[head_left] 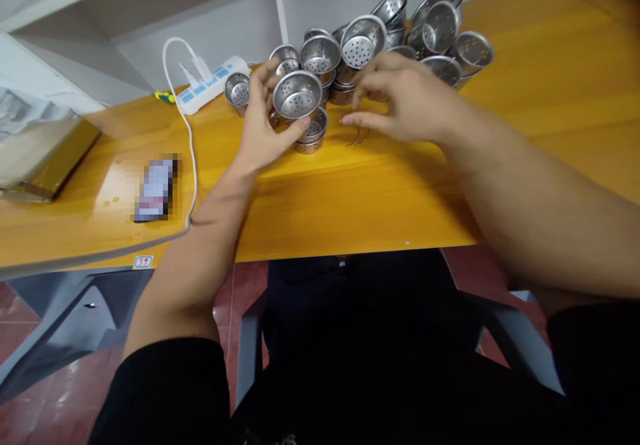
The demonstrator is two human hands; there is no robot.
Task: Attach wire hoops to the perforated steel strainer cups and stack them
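My left hand (263, 122) is closed around a small perforated metal strainer cup (298, 94), its thumb at the near rim and its fingers on the far left side. Just below that cup, a short stack of similar strainer cups (311, 140) rests on the table. To the right, my right hand (395, 95) hovers with bent fingers, a gap showing between thumb and fingertips. Under its thumb is a thin bent wire (358, 140); whether the thumb touches it I cannot tell. More strainer cups (363, 42) are piled behind both hands.
A white power strip (215, 85) with a cable lies at the back left, beside a lone strainer cup (237, 90). A phone (157, 188) rests on the wooden table (360, 205), left of my forearm. A cardboard box (45, 152) occupies the far left.
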